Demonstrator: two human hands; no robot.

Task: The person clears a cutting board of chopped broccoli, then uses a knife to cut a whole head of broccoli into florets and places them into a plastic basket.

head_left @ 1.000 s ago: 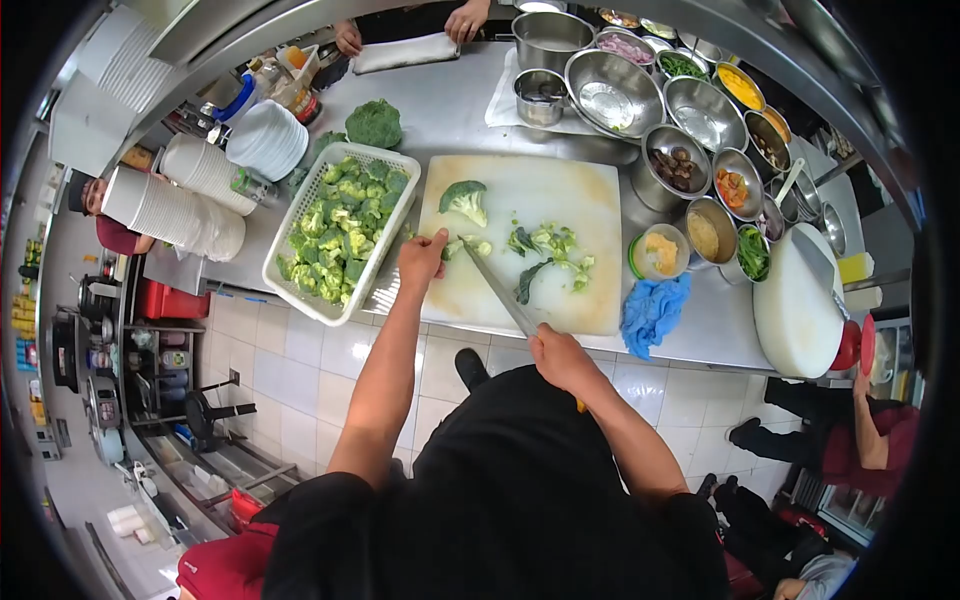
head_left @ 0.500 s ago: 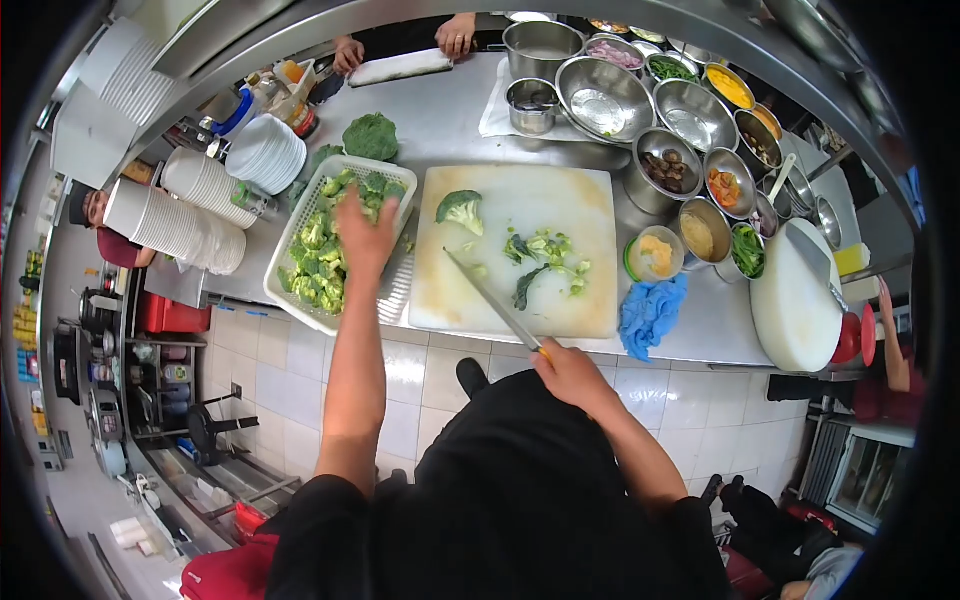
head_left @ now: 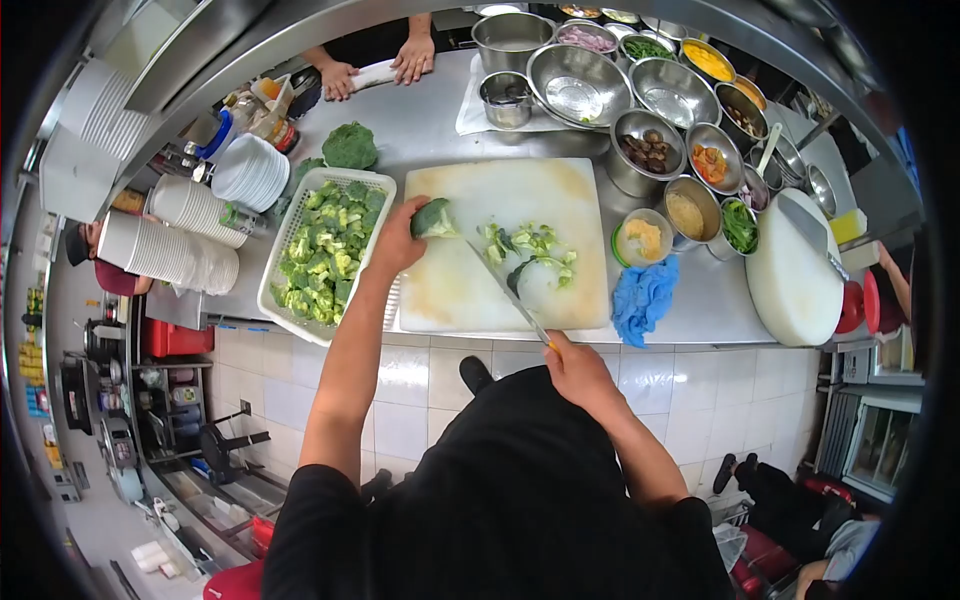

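Basket (head_left: 286, 240) heaped with florets (head_left: 325, 250) (one whole head (head_left: 350, 146) waits behind), the left hand (head_left: 398, 245) clasps another broccoli crown (head_left: 433, 217), the right hand (head_left: 575, 365) grips the knife (head_left: 505, 290).

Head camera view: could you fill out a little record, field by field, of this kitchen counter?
Left hand: grips broccoli piece on cutting board
Right hand: holds knife, blade slanting across the board
On board: cut broccoli bits beside the blade
Left of board: white basket full of florets
Behind basket: whole broccoli head
Right of board: blue cloth, metal bowls of ingredients
Far side: another person's hands on the counter
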